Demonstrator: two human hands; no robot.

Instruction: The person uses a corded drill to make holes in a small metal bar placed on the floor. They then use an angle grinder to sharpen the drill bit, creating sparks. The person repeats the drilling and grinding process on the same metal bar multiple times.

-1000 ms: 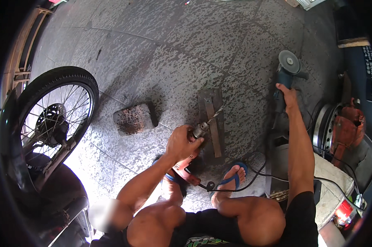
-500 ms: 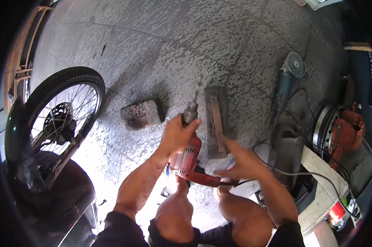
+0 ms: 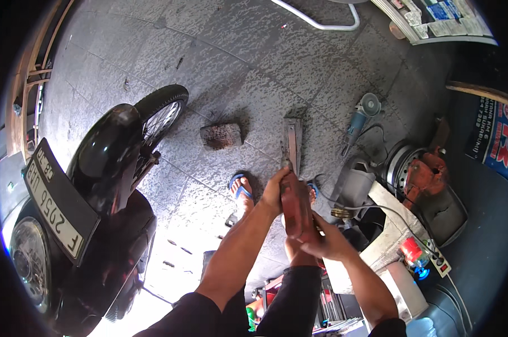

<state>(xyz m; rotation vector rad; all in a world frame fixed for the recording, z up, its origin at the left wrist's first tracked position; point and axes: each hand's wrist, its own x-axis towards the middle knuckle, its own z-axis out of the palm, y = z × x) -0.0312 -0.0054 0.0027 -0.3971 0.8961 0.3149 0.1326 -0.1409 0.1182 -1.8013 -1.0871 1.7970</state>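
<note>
My left hand point(image 3: 274, 191) grips the front of a red drill point(image 3: 297, 208), held low in front of me with its chuck and bit pointing away. My right hand point(image 3: 328, 242) is at the drill's rear, slightly blurred, its fingers around the handle and partly hidden. Beyond the bit, a narrow metal bar point(image 3: 291, 143) lies on a dark plate on the tiled floor. A worn block point(image 3: 220, 136) sits to its left. On the right, a blue-green angle grinder point(image 3: 356, 126) lies on the floor with its cord attached.
A black motorcycle point(image 3: 108, 146) fills the left side. At right stand a red machine point(image 3: 428, 174), grey metal parts, a pale board point(image 3: 397, 219) with a power strip point(image 3: 438, 258) and cables. A white tube frame point(image 3: 341, 25) is at the top.
My right hand has let go of the grinder, which now lies on the floor, and has moved down-left onto the drill. The view has shifted, showing more of the motorcycle.
</note>
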